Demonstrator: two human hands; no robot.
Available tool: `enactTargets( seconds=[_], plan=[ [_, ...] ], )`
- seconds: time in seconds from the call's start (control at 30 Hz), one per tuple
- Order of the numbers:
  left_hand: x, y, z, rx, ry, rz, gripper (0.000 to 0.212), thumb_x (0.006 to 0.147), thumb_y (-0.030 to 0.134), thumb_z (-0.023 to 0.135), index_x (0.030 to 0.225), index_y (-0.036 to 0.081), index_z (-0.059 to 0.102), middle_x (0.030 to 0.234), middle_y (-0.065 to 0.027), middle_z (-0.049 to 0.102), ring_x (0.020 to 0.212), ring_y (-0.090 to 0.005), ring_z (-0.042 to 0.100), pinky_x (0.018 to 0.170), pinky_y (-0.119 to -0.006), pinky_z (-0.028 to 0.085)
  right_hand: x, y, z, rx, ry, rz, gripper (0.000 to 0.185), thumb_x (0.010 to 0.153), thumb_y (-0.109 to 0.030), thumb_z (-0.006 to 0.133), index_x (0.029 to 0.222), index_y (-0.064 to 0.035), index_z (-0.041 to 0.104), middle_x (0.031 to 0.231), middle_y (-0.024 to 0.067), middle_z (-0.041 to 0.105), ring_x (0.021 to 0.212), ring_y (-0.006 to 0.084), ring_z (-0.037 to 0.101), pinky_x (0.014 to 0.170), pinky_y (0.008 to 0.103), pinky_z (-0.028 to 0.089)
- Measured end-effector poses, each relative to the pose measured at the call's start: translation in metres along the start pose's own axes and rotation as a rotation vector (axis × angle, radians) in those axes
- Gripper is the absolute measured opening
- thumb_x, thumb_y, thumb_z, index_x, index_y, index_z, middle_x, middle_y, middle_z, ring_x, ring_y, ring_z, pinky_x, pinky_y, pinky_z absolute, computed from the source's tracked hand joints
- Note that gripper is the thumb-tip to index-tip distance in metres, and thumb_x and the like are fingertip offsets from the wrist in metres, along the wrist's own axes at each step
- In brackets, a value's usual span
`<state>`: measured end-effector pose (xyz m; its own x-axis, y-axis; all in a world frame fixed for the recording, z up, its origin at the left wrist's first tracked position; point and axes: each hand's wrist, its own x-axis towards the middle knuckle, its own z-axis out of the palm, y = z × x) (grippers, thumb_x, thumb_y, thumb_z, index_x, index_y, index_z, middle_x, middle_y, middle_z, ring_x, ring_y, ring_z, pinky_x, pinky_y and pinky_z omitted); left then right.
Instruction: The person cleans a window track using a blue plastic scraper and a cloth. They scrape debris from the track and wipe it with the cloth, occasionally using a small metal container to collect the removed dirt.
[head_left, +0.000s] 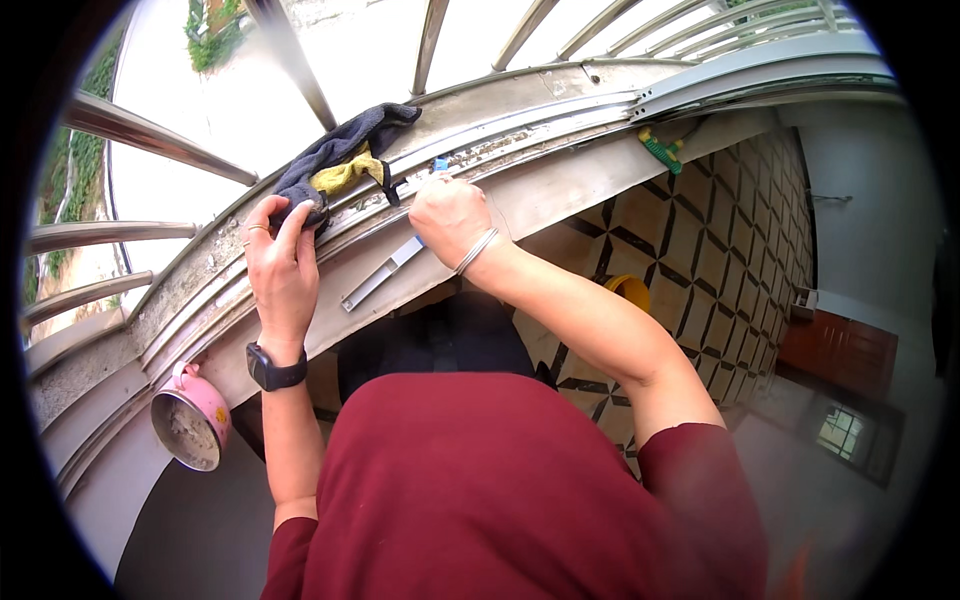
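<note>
A dark grey and yellow cloth (341, 161) lies bunched across the sill and the window track (517, 146). My left hand (281, 262) has its thumb and fingers at the cloth's near end, which sits between them. My right hand (450, 210) is closed in a fist over the track, where grit and debris lie in the grooves. A small blue tip (441, 163) shows just beyond the fist; the rest of what it holds is hidden. A flat grey-white tool (382, 274) with a blue end rests on the inner ledge, its blue end close beside my right hand.
Metal railing bars (300, 67) rise along the outer edge, with a drop beyond. A pink mug (191, 420) containing greyish debris is at the lower left. A green and yellow brush (661, 150) sits at the ledge's right. A yellow bucket (630, 291) stands on the tiled floor (697, 247).
</note>
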<state>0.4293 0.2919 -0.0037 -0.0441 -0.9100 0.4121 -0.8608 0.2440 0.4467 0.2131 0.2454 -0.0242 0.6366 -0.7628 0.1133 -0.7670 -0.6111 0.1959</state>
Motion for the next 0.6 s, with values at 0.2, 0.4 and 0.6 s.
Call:
enactTargets(
  seconds=[0.2, 0.4, 0.6],
  plan=[
    [0.004, 0.004, 0.001, 0.107, 0.031, 0.018, 0.028, 0.075, -0.005, 0.062, 0.102, 0.004, 0.064, 0.109, -0.0128, 0.054, 0.107, -0.0321, 0.049, 0.093, -0.042, 0.04, -0.023, 0.131, -0.016, 0.434, -0.015, 0.219, 0.019, 0.092, -0.021, 0.053, 0.086, -0.0061, 0.064, 0.069, 0.0134, 0.062, 0.065, 0.0324, 0.062, 0.06, 0.04, 0.049],
    [0.011, 0.025, 0.01, 0.193, -0.107, -0.085, 0.025, 0.078, 0.0, 0.063, 0.102, 0.004, 0.063, 0.097, -0.0118, 0.057, 0.091, -0.0309, 0.056, 0.081, -0.04, 0.045, -0.044, 0.256, 0.018, 0.686, -0.326, 0.373, 0.029, 0.086, -0.028, 0.06, 0.087, -0.0002, 0.068, 0.068, 0.019, 0.061, 0.061, 0.0313, 0.057, 0.063, 0.0368, 0.046],
    [0.0, 0.053, 0.05, 0.298, -0.158, -0.228, 0.026, 0.079, 0.008, 0.066, 0.104, 0.0, 0.061, 0.094, -0.0111, 0.057, 0.088, -0.0289, 0.056, 0.077, -0.038, 0.046, -0.011, 0.263, 0.024, 0.867, -0.507, 0.23, 0.027, 0.084, -0.023, 0.062, 0.079, 0.0032, 0.069, 0.054, 0.0155, 0.055, 0.05, 0.0195, 0.052, 0.054, 0.0337, 0.044]
  ],
)
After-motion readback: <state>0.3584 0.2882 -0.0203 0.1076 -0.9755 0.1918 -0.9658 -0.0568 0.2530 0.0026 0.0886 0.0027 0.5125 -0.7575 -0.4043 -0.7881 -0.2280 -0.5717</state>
